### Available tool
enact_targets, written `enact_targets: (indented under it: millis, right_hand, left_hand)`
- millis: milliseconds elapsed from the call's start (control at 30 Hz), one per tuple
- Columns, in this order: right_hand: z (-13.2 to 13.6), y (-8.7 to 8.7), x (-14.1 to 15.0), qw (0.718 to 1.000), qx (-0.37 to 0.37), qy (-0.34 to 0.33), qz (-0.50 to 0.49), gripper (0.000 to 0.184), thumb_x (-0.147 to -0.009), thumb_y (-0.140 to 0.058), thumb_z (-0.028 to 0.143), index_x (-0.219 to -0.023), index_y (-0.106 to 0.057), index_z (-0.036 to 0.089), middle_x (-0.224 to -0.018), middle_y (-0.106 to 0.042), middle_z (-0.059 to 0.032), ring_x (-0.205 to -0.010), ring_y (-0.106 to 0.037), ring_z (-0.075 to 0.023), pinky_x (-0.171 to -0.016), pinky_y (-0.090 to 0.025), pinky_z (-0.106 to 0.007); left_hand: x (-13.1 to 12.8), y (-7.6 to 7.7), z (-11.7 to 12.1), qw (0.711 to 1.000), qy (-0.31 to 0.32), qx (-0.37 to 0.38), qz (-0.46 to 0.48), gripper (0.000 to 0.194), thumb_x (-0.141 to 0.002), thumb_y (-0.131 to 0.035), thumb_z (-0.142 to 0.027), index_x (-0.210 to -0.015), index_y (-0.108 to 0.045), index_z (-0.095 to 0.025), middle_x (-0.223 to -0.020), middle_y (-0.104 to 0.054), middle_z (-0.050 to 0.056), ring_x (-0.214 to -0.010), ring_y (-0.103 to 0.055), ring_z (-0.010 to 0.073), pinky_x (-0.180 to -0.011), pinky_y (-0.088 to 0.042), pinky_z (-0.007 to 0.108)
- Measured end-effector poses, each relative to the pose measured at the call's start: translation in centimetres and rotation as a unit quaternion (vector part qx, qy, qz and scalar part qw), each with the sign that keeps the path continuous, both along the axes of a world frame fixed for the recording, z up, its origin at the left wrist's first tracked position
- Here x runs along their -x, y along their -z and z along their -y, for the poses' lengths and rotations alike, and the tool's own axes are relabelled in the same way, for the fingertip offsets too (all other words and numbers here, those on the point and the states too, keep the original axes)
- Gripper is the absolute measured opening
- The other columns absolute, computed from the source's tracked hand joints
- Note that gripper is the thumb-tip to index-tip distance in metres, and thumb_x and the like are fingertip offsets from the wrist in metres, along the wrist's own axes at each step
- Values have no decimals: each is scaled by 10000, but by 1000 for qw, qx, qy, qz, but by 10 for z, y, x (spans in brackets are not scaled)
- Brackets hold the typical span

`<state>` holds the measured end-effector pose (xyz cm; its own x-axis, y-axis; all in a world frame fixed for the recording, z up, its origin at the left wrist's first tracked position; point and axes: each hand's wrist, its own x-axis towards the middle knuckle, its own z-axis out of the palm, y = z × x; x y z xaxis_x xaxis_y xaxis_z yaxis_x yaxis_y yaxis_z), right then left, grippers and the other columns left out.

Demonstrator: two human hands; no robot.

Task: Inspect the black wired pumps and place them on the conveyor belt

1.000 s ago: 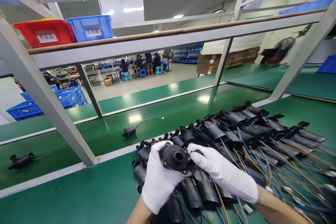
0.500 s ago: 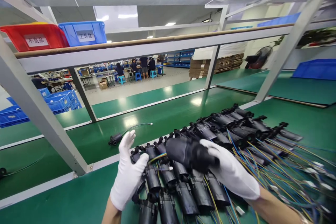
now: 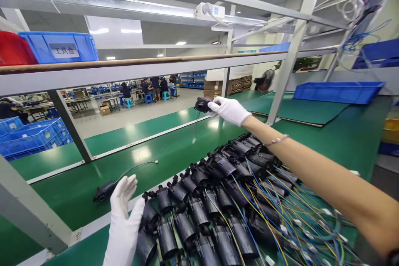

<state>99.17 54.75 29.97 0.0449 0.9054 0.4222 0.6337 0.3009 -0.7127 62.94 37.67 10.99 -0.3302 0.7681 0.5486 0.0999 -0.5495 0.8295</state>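
Note:
My right hand (image 3: 230,110), in a white glove, reaches far forward over the green conveyor. It grips a small black pump (image 3: 202,104) by its side, and a thin lead with a light tip dangles below. At the lower left my gloved left hand (image 3: 122,218) is held up with fingers apart, nothing in it. Beside it begins a dense group of black cylindrical pumps (image 3: 199,211), several rows deep, with loose coloured wires (image 3: 274,199) and white connectors spread to the right. Another pump (image 3: 104,191) with its lead lies on the conveyor beyond the left hand.
A grey post (image 3: 31,212) rises at the left, another post (image 3: 288,62) at the right. The shelf (image 3: 149,64) crosses overhead with a blue bin (image 3: 60,48) and a red bin (image 3: 15,50). A blue tray (image 3: 338,92) stands at the right. Several people sit or stand far back.
My right hand has moved from above the pump group out over the far conveyor, carrying a pump. My left hand stays open near the group's left end. The view has turned right.

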Motion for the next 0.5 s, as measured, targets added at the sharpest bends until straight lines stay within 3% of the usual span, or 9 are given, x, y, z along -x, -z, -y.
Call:
enact_targets:
  millis: [67,133,233,400,500]
  right_hand:
    - [-44,-8,-6,994,17,23,107,273,-984,-610,356,-1159,-626,147,-1130,-657,-77,-973,-656,-225,-866,-548,-436]
    - [-80,1,-5,979,49,23,199,277,-974,-629,330,-1190,-625,157,-1223,-627,-90,-1067,-627,-251,-918,-527,-469]
    - [-114,37,1,949,107,3,296,265,-976,-628,310,-1195,-625,162,-1231,-624,-91,-1057,-632,-244,-906,-539,-457]
    - [-136,109,13,905,185,-39,382,273,-986,-612,321,-1221,-612,181,-1229,-620,-89,-1005,-646,-224,-850,-567,-416]
    - [-141,125,15,883,217,-47,414,301,-978,-624,329,-1230,-603,166,-1216,-623,-90,-1005,-648,-232,-846,-567,-426]
  left_hand:
    - [-11,-1,2,1000,-15,17,12,536,-853,-665,-428,-1314,-436,-279,-1329,-554,107,-1230,-559,252,-1136,-387,506]
    - [-17,1,0,999,-23,28,13,538,-854,-651,-469,-1314,-440,-285,-1326,-559,103,-1240,-551,256,-1150,-373,505]
    - [-15,12,-8,998,-40,40,10,547,-844,-642,-514,-1301,-454,-279,-1312,-570,110,-1242,-553,275,-1144,-380,512]
    - [-7,30,-22,996,-72,61,-4,574,-826,-628,-569,-1287,-458,-274,-1310,-574,116,-1225,-562,282,-1124,-395,505]
    - [-10,34,-23,995,-58,81,1,573,-821,-635,-572,-1278,-470,-269,-1296,-592,108,-1213,-573,266,-1120,-407,467]
